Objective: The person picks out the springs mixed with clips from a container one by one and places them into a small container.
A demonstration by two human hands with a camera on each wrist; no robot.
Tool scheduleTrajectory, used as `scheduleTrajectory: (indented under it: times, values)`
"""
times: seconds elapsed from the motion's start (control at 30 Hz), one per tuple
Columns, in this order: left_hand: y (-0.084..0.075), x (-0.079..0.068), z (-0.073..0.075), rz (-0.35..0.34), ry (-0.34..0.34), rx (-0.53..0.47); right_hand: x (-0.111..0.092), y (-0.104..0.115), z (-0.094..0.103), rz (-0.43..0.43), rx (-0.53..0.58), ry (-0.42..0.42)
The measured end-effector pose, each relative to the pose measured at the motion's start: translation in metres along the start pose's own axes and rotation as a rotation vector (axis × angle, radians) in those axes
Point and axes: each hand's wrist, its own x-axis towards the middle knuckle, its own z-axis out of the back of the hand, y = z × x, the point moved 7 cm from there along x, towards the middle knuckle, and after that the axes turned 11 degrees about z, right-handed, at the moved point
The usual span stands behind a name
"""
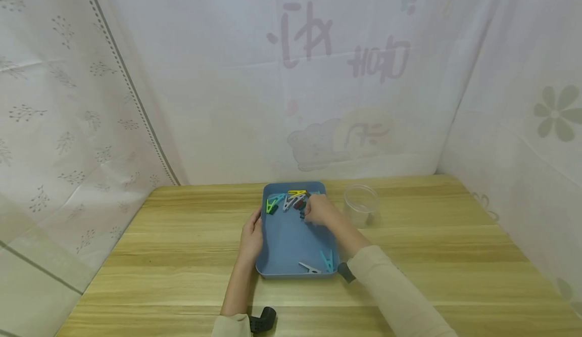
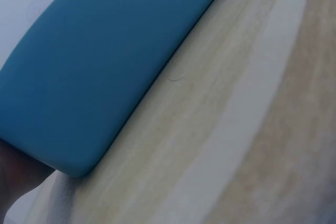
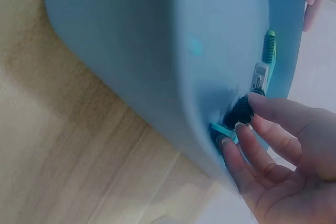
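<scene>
A blue rectangular tray (image 1: 295, 241) lies on the wooden table, with several colored clothespins in it. At its left long side my left hand (image 1: 252, 236) holds the wall, fingertips up at the rim. My right hand (image 1: 318, 210) reaches into the far right part of the tray. There its thumb and fingertips pinch a clothespin with dark ribbed grips (image 3: 241, 111), partly covered by the fingers. Beside them are a green clothespin (image 1: 269, 206), a yellow clothespin (image 1: 297, 193) and a grey clothespin (image 1: 287, 203). Nearer me in the tray lie a light blue clothespin (image 1: 327, 261) and a white clothespin (image 1: 310, 268).
A clear round plastic container (image 1: 360, 205) stands right of the tray, close to my right forearm. The wooden table (image 1: 182, 256) runs back to a pale printed cloth (image 1: 218, 99), which also hangs at both sides. Dark camera mounts (image 1: 263, 321) sit at my wrists.
</scene>
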Motion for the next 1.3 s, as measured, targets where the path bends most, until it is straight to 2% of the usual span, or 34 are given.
scheduleTrajectory:
  times: [0.43,0.9,1.3]
  values:
    - [0.0,-0.002,0.0,0.005,-0.004,0.014,0.0,0.0,0.008,-0.002,-0.03,-0.009]
    - [0.0,0.001,0.0,-0.006,0.001,0.001,-0.002,0.002,0.016,0.005,0.017,-0.026]
    - [0.0,0.0,0.0,-0.001,-0.005,0.007,-0.002,0.009,0.023,0.064,0.077,-0.047]
